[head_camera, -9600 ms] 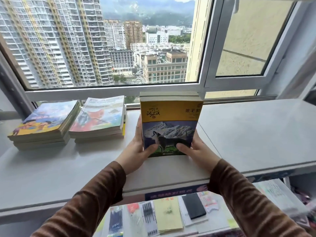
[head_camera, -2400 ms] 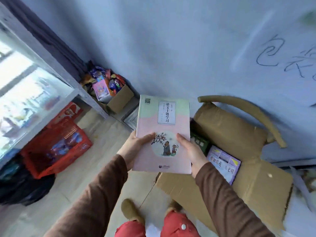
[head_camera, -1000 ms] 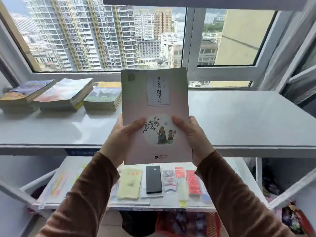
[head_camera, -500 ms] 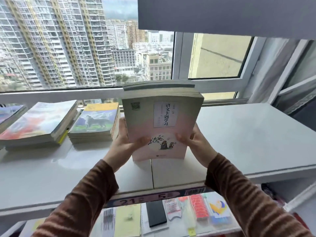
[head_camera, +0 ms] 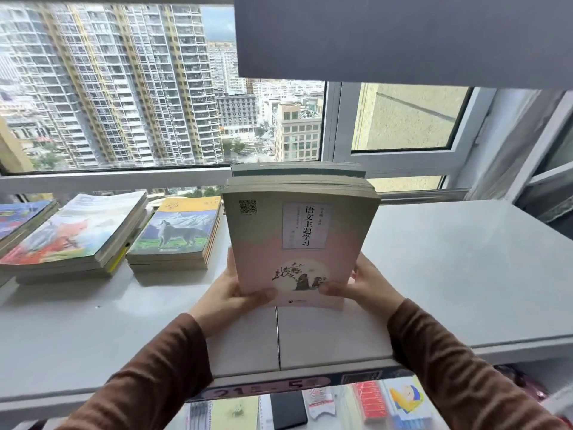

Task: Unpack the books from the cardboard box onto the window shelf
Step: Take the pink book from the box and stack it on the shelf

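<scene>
both hands [head_camera: 229, 294] gripping pink book stack [head_camera: 297, 243], perhaps touching shelf [head_camera: 449, 274]

Three stacks of books [head_camera: 173, 234] on the shelf [head_camera: 449, 268], a fourth stack [head_camera: 297, 243] in two hands.

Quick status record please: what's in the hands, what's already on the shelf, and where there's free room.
held: pink book stack, tilted up, lower edge near the shelf
left hand: grips the stack's lower left corner
right hand: grips the lower right corner
already placed: wolf-cover stack, fox-cover stack, one more stack at the far left, cut off by the frame
free room: bare shelf to the right of the held stack
box: out of view
</scene>
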Demonstrator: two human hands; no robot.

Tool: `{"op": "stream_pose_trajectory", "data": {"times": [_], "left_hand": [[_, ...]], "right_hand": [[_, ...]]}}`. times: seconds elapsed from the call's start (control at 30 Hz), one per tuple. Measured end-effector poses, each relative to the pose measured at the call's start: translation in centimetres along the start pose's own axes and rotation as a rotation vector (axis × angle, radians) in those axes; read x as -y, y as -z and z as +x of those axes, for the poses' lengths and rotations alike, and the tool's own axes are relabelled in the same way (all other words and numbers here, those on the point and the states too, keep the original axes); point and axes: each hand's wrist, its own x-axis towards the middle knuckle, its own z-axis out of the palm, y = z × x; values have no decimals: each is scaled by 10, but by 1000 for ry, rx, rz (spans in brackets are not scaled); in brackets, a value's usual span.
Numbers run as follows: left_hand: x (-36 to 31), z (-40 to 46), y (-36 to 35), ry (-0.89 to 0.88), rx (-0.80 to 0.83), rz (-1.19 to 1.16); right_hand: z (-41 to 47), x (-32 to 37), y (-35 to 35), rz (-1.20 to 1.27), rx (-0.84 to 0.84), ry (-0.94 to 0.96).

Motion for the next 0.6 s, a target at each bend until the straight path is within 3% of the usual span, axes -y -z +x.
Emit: {"op": "stream_pose_trajectory", "data": {"times": [0.07,0.17,0.27,0.47,0.6], "left_hand": [[-2,4,2,-7,-30,-21],[-7,17,10,78,-37,-265],[-18,37,19,227,-67,-417],[-29,62,36,536,-127,-411],[-26,65,41,600,-277,-521]], "right_hand": [[4,4,-2,30,-51,30],[16,17,-4,192,-33,7],[43,27,-11,372,-66,-161],[89,40,-31,520,-52,-515],[110,41,-33,517,-36,-651]]}}
